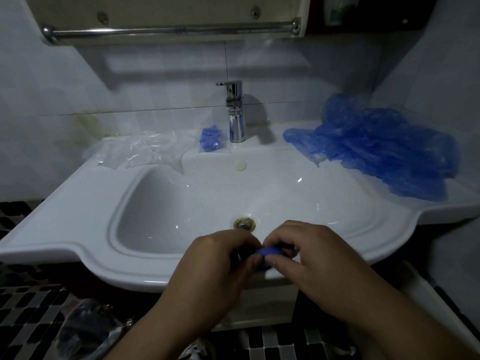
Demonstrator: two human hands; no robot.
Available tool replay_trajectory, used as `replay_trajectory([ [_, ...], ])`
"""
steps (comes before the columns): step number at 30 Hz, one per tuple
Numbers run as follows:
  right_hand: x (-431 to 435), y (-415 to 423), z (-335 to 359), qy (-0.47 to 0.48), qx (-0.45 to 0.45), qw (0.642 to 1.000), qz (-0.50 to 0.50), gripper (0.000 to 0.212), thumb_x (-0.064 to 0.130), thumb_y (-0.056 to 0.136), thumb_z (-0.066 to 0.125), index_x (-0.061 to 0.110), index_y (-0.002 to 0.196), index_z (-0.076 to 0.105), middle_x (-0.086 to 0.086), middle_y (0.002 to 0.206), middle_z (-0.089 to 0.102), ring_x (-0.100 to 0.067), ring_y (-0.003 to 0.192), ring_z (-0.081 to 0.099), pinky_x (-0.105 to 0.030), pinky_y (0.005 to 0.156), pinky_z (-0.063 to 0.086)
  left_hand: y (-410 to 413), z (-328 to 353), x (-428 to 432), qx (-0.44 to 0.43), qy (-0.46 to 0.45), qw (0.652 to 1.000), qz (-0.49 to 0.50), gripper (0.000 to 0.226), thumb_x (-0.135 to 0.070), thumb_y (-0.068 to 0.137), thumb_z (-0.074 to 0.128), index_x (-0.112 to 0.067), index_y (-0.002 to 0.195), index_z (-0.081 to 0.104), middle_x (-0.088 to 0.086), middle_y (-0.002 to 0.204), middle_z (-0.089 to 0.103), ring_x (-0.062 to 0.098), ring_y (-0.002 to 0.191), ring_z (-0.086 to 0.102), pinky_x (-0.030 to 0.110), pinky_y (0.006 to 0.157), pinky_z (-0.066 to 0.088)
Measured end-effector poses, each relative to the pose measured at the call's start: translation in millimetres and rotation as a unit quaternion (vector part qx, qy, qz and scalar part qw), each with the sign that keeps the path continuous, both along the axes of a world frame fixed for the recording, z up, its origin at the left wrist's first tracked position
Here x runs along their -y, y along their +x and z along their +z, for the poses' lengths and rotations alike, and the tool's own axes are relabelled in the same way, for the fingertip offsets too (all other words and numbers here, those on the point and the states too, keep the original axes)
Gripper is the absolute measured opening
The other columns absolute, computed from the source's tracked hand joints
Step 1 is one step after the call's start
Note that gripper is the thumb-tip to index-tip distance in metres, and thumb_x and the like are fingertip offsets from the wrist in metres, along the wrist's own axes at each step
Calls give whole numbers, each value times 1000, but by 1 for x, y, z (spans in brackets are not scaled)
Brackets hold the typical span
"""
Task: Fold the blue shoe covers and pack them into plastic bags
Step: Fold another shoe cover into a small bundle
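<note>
Over the front rim of the white sink [78, 203], my left hand [218, 261] and my right hand [306, 253] both pinch a small, tightly folded blue shoe cover [268, 252]; most of it is hidden by my fingers. A loose pile of unfolded blue shoe covers [376, 144] lies on the right side of the sink top. Clear plastic bags [140, 152] lie at the back left. Next to the tap sits a clear bag holding folded blue covers [211, 141].
A chrome tap [235, 113] stands at the back centre, with the drain [244, 224] just beyond my fingers. A metal towel bar [168, 29] runs overhead under a cabinet. Dark checkered floor tiles [31, 307] and some dim objects lie below the sink.
</note>
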State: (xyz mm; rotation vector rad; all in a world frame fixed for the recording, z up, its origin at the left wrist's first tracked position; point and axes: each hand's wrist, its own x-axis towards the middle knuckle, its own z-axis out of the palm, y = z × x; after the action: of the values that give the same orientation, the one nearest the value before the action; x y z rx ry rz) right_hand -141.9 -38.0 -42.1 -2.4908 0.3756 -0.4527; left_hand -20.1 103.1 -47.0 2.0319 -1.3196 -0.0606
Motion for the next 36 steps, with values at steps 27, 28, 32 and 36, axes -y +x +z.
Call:
replay_trajectory([
  [27, 2, 39, 7, 103, 12, 995, -13, 10, 33, 85, 72, 32, 93, 78, 14, 81, 73, -3, 76, 66, -26, 72, 55, 23, 14, 11, -42, 70, 994, 66, 18, -35, 95, 56, -27, 83, 67, -9, 73, 66, 3, 66, 59, 12, 55, 40],
  [28, 1, 45, 7, 125, 37, 991, -22, 10, 31, 84, 73, 30, 94, 78, 15, 80, 73, -2, 74, 67, -23, 70, 55, 28, 16, 10, -60, 62, 994, 72, 21, -35, 96, 55, -29, 79, 66, -10, 69, 65, 1, 65, 59, 11, 55, 40],
  [32, -7, 63, 7, 189, 84, 978, -39, 15, 29, 86, 71, 28, 100, 75, 10, 78, 74, -5, 73, 70, -24, 69, 59, 49, 24, 11, -123, 37, 987, 96, 30, -31, 98, 53, -28, 70, 64, -8, 58, 59, -1, 53, 52, 10, 51, 38],
  [36, -6, 85, 10, 204, 91, 973, -60, 13, 22, 88, 70, 23, 100, 75, 8, 76, 73, -5, 68, 70, -20, 66, 59, 69, 28, 16, -140, 52, 984, 98, 33, -36, 98, 51, -19, 79, 71, 0, 67, 67, 6, 57, 55, 18, 57, 44],
])
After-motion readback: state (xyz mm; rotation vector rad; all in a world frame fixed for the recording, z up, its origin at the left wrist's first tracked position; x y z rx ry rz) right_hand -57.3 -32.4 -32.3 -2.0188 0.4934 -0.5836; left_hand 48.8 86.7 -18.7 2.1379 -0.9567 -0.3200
